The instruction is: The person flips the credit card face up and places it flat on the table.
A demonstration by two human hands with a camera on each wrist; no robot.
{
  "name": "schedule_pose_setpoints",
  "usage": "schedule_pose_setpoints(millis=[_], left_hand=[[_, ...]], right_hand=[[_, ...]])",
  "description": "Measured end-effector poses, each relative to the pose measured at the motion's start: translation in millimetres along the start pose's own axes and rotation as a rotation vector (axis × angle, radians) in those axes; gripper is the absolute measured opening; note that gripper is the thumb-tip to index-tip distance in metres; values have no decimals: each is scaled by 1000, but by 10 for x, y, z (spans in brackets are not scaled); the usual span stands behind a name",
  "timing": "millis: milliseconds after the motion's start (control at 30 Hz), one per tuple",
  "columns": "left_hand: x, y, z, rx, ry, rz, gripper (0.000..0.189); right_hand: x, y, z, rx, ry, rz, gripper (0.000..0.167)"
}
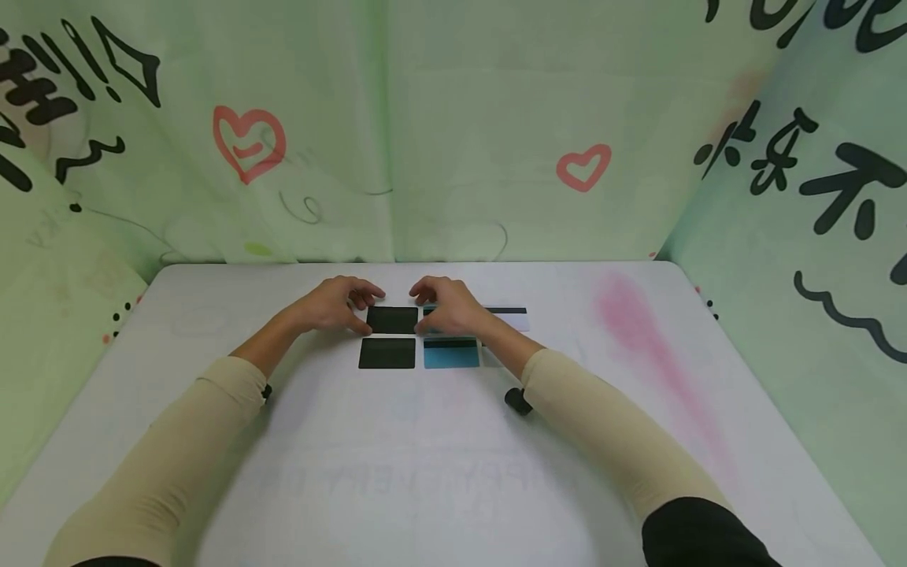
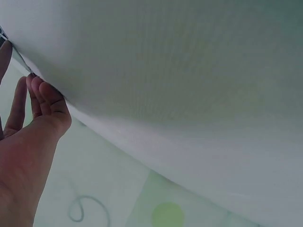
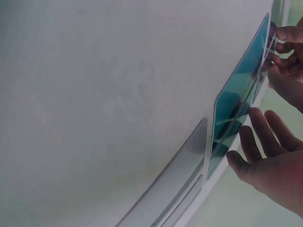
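Flat cards lie on the white table in two rows of three. At the left are a black card (image 1: pixel 392 320) above another black card (image 1: pixel 386 353). The thumb of my left hand (image 1: pixel 327 305) is right at the upper black card's left edge, its fingers spread above. My right hand (image 1: pixel 451 305) covers much of the upper blue card (image 3: pixel 236 94), with its thumb near the gap beside the upper black card. In the right wrist view its fingers are loosely bent over the cards. The lower blue card (image 1: pixel 452 356) has a dark stripe along its top.
A pale card with a dark stripe (image 1: pixel 512 318) lies right of my right hand; another pale card below is mostly hidden by the wrist. A pink smear (image 1: pixel 652 339) marks the white table (image 1: pixel 397 472). Green printed cloth (image 1: pixel 460 102) hangs behind the far edge and at both sides.
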State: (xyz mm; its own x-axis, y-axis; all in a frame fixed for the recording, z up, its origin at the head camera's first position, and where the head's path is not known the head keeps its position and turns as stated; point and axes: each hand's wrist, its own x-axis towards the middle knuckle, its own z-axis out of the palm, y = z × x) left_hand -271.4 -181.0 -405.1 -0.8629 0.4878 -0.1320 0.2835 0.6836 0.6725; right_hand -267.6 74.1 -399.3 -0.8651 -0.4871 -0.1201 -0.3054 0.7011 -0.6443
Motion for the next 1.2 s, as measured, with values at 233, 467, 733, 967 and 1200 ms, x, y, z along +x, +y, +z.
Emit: schedule_pose_setpoints(millis=[233, 467, 733, 967, 1200], left_hand=[[16, -9, -12, 41, -5, -4, 59], [4, 4, -12, 26, -5, -30, 55], [0, -24, 18, 35, 9, -34, 52], [-18, -24, 8, 1, 26, -51, 53], [-50, -14, 3, -31, 23, -63, 55]], right_hand=[[46, -26, -13, -111, -26, -41, 58], [74, -41, -19, -160, -46, -60, 58], [91, -51, -16, -181, -61, -89, 55], [82, -82, -29, -174, -54, -81, 56], [76, -74, -21, -143, -24, -74, 52]])
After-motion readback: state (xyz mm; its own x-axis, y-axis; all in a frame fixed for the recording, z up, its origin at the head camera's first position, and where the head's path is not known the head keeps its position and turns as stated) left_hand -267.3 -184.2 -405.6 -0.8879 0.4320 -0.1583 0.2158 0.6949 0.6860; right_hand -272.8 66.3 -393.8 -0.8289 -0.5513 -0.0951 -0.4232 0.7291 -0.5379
